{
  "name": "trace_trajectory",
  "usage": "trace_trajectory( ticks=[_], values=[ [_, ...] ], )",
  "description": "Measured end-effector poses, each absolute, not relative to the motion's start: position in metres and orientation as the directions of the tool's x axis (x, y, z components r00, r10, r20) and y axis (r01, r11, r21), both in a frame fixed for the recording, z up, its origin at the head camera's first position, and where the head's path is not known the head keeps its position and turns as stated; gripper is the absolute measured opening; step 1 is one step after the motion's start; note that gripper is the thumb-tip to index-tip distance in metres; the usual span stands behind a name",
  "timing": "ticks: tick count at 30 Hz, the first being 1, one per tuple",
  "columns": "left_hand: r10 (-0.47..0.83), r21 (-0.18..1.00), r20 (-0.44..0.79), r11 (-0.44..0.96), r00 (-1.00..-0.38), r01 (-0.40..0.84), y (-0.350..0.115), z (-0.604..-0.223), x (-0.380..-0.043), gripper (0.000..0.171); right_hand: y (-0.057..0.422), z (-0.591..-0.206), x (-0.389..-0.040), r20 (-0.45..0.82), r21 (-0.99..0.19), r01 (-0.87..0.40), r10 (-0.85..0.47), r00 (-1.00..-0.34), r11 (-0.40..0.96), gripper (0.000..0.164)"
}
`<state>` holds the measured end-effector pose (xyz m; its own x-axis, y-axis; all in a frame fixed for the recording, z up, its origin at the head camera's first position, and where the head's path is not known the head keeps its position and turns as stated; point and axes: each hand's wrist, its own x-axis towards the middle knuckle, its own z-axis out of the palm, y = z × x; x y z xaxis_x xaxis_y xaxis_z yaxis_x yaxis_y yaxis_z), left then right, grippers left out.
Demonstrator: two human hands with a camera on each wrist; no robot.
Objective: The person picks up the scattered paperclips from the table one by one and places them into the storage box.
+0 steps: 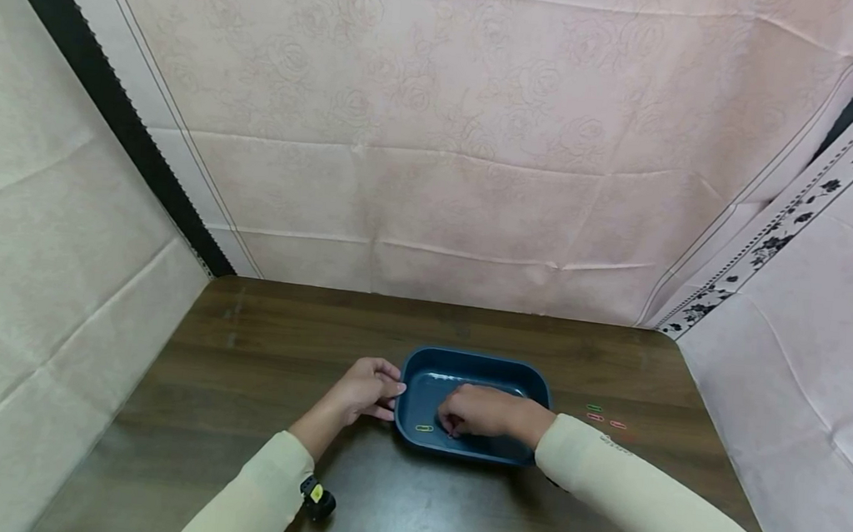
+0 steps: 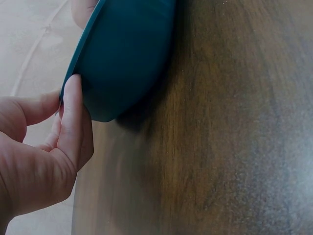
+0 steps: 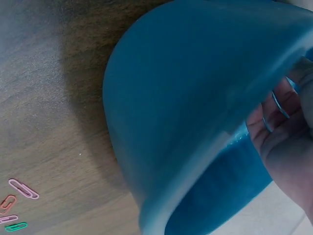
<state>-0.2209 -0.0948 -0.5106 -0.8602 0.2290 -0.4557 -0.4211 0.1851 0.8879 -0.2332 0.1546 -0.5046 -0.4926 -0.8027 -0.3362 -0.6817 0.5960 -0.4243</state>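
Note:
A blue plastic tray (image 1: 475,359) sits on the wooden table. My left hand (image 1: 370,391) pinches its left rim; in the left wrist view the thumb is on one side and the fingers (image 2: 73,112) on the tray's outer wall (image 2: 122,54). My right hand (image 1: 483,411) reaches over the right side into the tray, fingers bent down with the tips close to its floor. I cannot tell whether a small thing is between those fingertips. A yellow paper clip (image 1: 424,428) lies on the tray floor, left of the right hand. The near wall partly hides the right fingers (image 3: 281,105) in the right wrist view.
Several loose paper clips lie on the table right of the tray, among them a green paper clip (image 1: 594,408) and a pink paper clip (image 1: 618,425). Patterned cloth (image 1: 430,216) hangs behind the table, with pale cloth panels on both sides.

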Motion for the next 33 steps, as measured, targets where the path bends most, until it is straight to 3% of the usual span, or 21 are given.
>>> trace_trajectory(
  ticks=[33],
  values=[
    [0.230, 0.889, -0.453, 0.186, -0.861, -0.418, -0.095, -0.510, -0.219, 0.029, 0.169, -0.494, -0.232, -0.289, -0.467, -0.630, -0.780, -0.555, 0.621, 0.006]
  ],
)
